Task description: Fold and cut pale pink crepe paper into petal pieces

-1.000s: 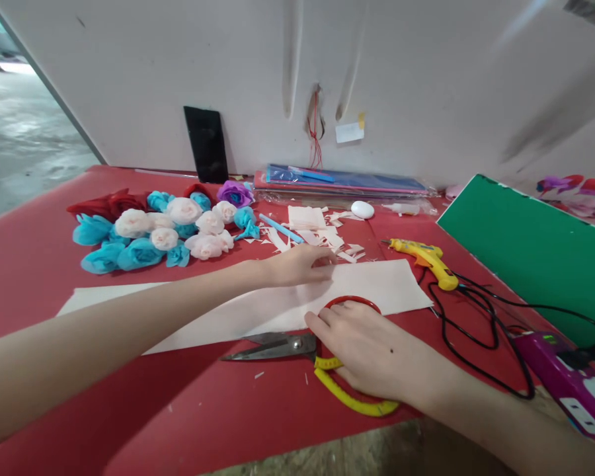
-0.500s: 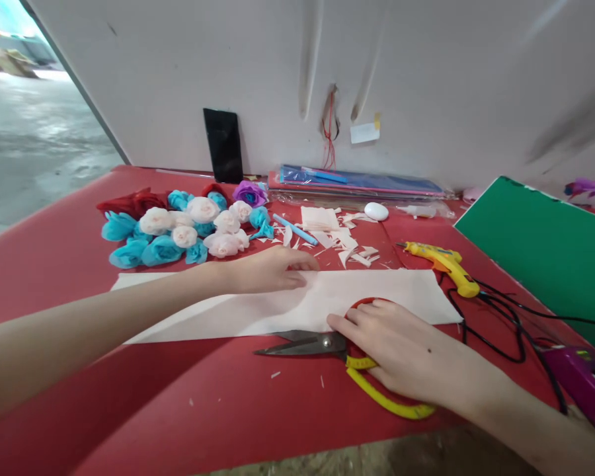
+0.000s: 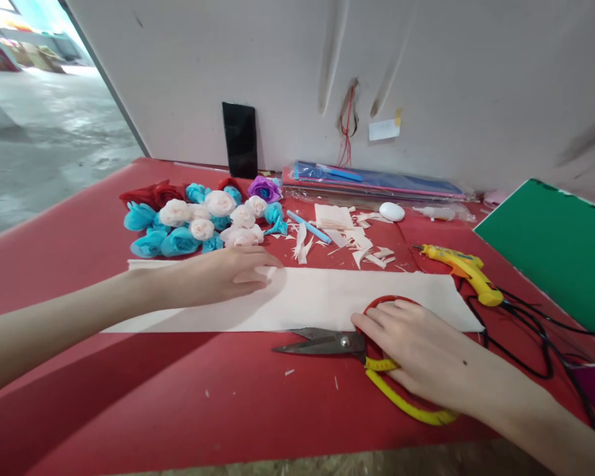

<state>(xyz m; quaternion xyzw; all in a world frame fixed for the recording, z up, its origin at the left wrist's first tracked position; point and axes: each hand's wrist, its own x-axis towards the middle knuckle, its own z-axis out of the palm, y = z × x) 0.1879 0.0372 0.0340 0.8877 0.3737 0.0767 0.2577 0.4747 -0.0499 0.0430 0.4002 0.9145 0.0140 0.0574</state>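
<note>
Working state as I read it: flowers look made up, some pieces look already cut, and the strip (image 3: 327, 297) lies in one piece with no slit visible, so any cutting of it looks undone; part is hidden under the left arm. Right hand (image 3: 416, 350) is closed round the handles of the scissors (image 3: 346, 342), blades parted, running left of that grip along the strip's near edge; can't tell if they touch it. Strip sits just beyond the scissors. Left hand (image 3: 223, 277) rests on it, left of the right-hand grip, fingers loose, gripping nothing visible. Counts: one strip, one scissors. Beyond the left hand: one purple flower (image 3: 264, 190), seven or eight pale flowers (image 3: 221, 203), roughly nine blue flowers (image 3: 180, 242), a few red flowers (image 3: 168, 196); overlap prevents exact numbers. Beyond the right-hand grip: one stack of pale pieces (image 3: 334, 217), layers uncountable; scraps (image 3: 361, 256), too many to count; one blue pen (image 3: 309, 227) beside them. Right of those, one glue gun (image 3: 467, 270).
</note>
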